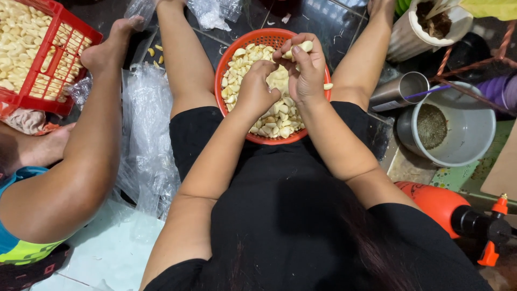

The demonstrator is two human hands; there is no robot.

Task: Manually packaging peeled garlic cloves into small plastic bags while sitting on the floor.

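A round orange-red basket (232,52) full of peeled garlic cloves (245,59) sits on the floor between my legs. Both my hands hover over it, touching each other. My right hand (304,67) pinches one pale garlic clove (299,48) between thumb and fingers at the top. My left hand (257,89) is curled beside it, fingers closed against the right hand; whatever it grips is hidden.
Another person's leg and foot (102,59) stretch along the left. A red crate (37,51) of peeled cloves stands at top left. Clear plastic bags (145,124) lie beside my left leg. A steel cup (398,90), a grey pot (458,126), a white planter (420,27) and an orange sprayer (447,207) crowd the right.
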